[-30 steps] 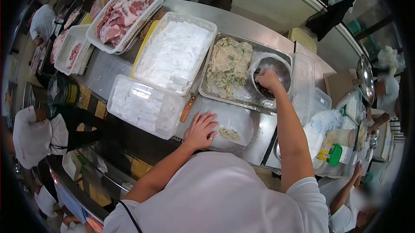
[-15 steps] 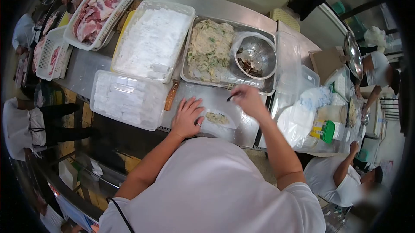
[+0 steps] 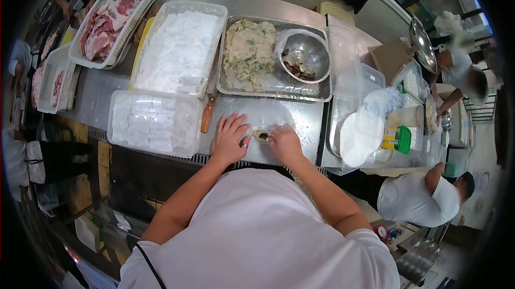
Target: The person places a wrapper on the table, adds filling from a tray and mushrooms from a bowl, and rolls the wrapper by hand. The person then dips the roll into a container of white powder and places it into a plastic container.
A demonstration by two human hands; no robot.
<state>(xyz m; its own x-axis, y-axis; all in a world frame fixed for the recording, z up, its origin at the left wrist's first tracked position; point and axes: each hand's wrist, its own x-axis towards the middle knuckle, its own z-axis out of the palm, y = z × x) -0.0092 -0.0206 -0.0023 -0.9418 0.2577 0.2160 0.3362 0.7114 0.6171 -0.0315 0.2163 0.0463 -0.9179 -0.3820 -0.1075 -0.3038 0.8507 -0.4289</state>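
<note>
I see the filling (image 3: 262, 136) sitting on the wrapper (image 3: 268, 120), a translucent sheet spread flat on the counter (image 3: 306, 122) directly in front of me. The filling lies between my two hands, and both are touching or all but touching it, so neither is clearly nearer. My left hand (image 3: 230, 140) lies palm down with fingers spread, pressing the wrapper's near-left part, its fingertips pointing away from me. My right hand (image 3: 284, 143) is curled, fingertips pinched at the right end of the filling; whether it grips filling or wrapper edge I cannot tell. The filling's long axis runs left to right, across my body, from one hand toward the other.

Beyond the wrapper stands the tray (image 3: 316, 96) with the pale mix, and in its right part the steel bowl (image 3: 304, 57) of dark bits. A knife (image 3: 207, 113) lies left of the wrapper, just beside the box (image 3: 153, 122) of white sheets.
</note>
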